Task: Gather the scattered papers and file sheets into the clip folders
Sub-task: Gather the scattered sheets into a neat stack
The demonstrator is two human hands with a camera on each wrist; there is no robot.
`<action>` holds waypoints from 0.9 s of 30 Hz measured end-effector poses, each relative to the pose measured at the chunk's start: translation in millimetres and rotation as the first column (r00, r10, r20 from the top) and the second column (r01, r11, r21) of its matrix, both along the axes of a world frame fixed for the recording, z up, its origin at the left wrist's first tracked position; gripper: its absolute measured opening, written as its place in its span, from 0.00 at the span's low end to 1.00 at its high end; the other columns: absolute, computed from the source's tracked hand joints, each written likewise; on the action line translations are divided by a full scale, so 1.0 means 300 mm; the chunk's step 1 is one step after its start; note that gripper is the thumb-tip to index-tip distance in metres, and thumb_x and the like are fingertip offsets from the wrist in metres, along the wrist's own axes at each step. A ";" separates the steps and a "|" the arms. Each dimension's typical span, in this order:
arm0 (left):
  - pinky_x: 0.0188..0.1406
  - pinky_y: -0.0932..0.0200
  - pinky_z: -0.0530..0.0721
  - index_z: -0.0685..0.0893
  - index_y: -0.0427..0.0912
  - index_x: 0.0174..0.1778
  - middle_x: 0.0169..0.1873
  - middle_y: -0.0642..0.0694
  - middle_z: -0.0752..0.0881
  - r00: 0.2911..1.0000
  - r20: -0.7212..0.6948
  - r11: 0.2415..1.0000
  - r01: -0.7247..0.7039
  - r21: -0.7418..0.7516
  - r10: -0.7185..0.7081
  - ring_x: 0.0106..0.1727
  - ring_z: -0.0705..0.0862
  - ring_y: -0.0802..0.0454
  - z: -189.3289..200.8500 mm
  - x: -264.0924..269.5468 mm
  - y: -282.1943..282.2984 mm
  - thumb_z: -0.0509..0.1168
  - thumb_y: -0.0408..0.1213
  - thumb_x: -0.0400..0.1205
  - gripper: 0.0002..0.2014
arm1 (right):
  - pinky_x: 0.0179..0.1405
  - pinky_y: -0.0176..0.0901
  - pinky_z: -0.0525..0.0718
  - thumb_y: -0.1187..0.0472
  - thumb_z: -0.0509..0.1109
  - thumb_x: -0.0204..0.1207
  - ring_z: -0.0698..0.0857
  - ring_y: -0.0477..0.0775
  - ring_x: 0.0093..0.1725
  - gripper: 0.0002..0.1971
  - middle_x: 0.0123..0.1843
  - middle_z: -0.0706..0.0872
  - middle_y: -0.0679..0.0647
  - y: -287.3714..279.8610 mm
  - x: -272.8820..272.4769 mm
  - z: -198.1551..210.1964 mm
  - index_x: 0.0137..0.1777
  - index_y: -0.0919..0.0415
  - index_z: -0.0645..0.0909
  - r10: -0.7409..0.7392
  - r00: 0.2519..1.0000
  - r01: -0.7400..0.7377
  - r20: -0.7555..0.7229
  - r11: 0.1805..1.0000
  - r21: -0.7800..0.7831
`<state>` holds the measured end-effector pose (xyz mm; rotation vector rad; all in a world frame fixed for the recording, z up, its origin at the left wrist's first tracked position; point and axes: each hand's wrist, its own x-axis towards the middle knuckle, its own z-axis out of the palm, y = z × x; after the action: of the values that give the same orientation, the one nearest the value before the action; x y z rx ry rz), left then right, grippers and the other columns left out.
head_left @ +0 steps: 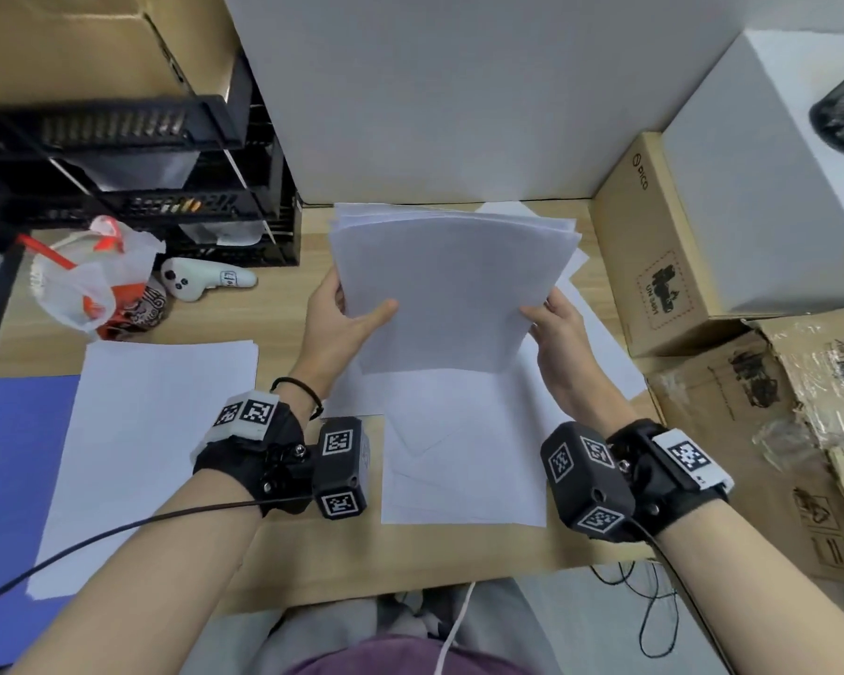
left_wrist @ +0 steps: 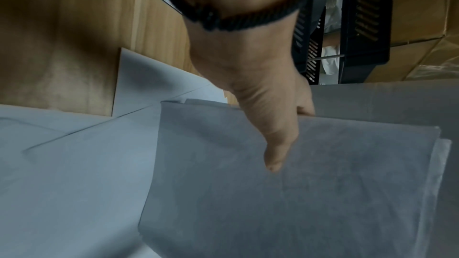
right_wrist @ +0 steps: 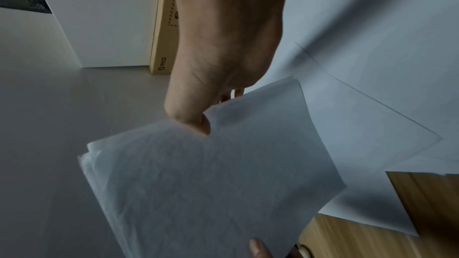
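Observation:
A stack of white paper sheets (head_left: 451, 285) stands nearly upright above the desk's middle, held by both hands. My left hand (head_left: 347, 314) pinches its left edge, thumb across the front and fingers behind. My right hand (head_left: 554, 316) pinches the right edge the same way. In the left wrist view the thumb (left_wrist: 273, 156) lies on the stack (left_wrist: 298, 193). In the right wrist view the thumb (right_wrist: 196, 123) presses the stack (right_wrist: 211, 183). More loose sheets (head_left: 464, 460) lie flat under the hands. A blue folder (head_left: 11, 479) lies at the left with white sheets (head_left: 152, 445) on it.
Black stacked trays (head_left: 132, 153) stand at the back left. A bagged drink cup (head_left: 98, 280) and a white controller (head_left: 201, 282) lie before them. Cardboard boxes (head_left: 663, 265) line the right side. A white wall panel (head_left: 459, 90) stands behind the desk (head_left: 410, 562).

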<state>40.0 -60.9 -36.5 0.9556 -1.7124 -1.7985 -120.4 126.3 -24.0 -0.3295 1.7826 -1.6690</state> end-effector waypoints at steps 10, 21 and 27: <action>0.50 0.66 0.84 0.81 0.47 0.62 0.57 0.54 0.88 1.000 0.009 0.990 -0.009 0.139 0.007 0.55 0.87 0.63 -0.058 -0.007 0.065 0.69 0.38 0.81 0.14 | 0.58 0.37 0.81 0.73 0.59 0.78 0.84 0.47 0.61 0.20 0.64 0.87 0.52 0.002 0.025 -0.015 0.67 0.61 0.80 -0.006 0.999 0.003 0.040 0.997 0.075; 0.54 0.63 0.81 0.76 0.47 0.57 0.54 0.47 0.85 0.991 0.099 0.995 -0.087 -0.051 0.092 0.52 0.83 0.58 -0.075 0.046 -0.019 0.55 0.29 0.85 0.10 | 0.47 0.52 0.73 0.55 0.62 0.71 0.71 0.58 0.40 0.15 0.40 0.72 0.58 -0.072 0.033 -0.075 0.44 0.71 0.70 0.000 1.000 0.008 -0.027 0.958 0.286; 0.50 0.56 0.73 0.78 0.35 0.55 0.41 0.49 0.79 0.908 0.409 0.996 -0.076 -0.048 0.089 0.46 0.76 0.48 -0.201 0.289 -0.070 0.56 0.32 0.85 0.08 | 0.35 0.44 0.66 0.67 0.60 0.75 0.67 0.55 0.32 0.06 0.32 0.70 0.56 -0.161 0.167 -0.179 0.37 0.58 0.71 0.227 0.961 -0.275 0.159 0.855 0.440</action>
<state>126.8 -82.0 -96.9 1.4531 -1.9005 -1.5892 -70.2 78.0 -77.8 -0.2442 1.8976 -1.0219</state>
